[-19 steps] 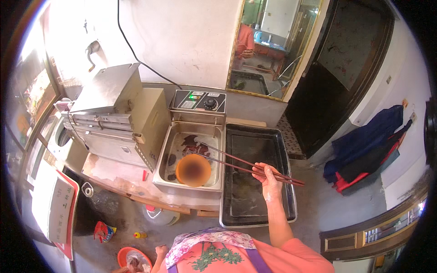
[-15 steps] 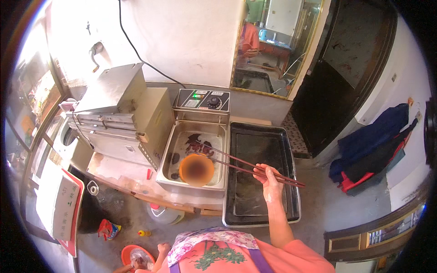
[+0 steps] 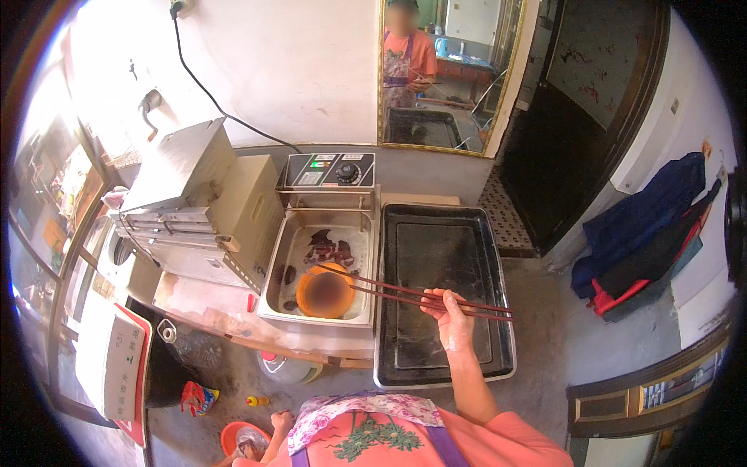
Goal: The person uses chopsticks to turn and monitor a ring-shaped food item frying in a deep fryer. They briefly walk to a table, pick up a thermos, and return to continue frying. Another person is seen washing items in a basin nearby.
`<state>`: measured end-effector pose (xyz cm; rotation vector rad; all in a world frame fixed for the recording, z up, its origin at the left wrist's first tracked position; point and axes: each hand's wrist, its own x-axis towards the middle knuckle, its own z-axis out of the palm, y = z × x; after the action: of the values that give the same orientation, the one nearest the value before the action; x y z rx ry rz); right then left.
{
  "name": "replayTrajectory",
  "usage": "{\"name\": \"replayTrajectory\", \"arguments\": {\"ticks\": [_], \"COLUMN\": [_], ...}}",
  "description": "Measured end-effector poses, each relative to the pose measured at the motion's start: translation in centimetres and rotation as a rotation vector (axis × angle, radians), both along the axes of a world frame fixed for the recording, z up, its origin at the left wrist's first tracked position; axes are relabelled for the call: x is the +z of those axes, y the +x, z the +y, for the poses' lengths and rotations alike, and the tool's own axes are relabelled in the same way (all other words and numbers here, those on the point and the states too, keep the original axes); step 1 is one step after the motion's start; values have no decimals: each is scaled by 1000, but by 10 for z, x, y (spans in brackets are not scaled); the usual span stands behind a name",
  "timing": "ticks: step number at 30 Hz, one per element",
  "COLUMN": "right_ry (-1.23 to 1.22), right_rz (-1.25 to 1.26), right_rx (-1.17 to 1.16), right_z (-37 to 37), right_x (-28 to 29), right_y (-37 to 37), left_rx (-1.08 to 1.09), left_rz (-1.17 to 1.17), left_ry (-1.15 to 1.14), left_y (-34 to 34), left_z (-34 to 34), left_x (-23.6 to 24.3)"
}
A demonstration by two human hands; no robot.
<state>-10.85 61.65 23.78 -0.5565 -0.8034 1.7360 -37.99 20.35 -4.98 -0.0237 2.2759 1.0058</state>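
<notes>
My right hand (image 3: 444,307) grips a pair of long dark-red chopsticks (image 3: 393,292) above a black rectangular tray (image 3: 436,358). Their tips reach left over the steel basin of a countertop fryer (image 3: 268,307), by the rim of a round orange bowl (image 3: 346,274). The bowl sits in the basin's near part, its middle blurred. Behind it lie dark reddish-brown pieces (image 3: 328,247), with smaller dark ones along the left side. Low beside my apron is my left hand (image 3: 282,420), fingers curled closed; whatever they might hold does not show.
A large metal appliance (image 3: 198,226) stands left of the fryer. Behind is the fryer's control panel (image 3: 327,170) with a green light. Below are a white jug (image 3: 289,368), a red packet (image 3: 200,398) and an orange basin (image 3: 232,437). Clothes (image 3: 646,233) hang at right.
The view has shifted, so the fryer and tray appear farther left. The chopsticks now lie flatter, tips nearer the bowl. My right hand keeps its grip on them.
</notes>
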Motion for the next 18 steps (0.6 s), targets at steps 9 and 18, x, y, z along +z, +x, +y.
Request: {"name": "replayTrajectory", "arguments": {"ticks": [9,18], "right_ry": [-33,-60], "right_rz": [17,4], "right_rx": [50,75], "right_z": [11,15], "right_x": [-2,-4], "right_y": [2,1], "left_rx": [24,68], "left_rz": [148,324], "left_ry": [-231,-210], "left_y": [1,13], "left_z": [8,41], "left_x": [-24,38]}}
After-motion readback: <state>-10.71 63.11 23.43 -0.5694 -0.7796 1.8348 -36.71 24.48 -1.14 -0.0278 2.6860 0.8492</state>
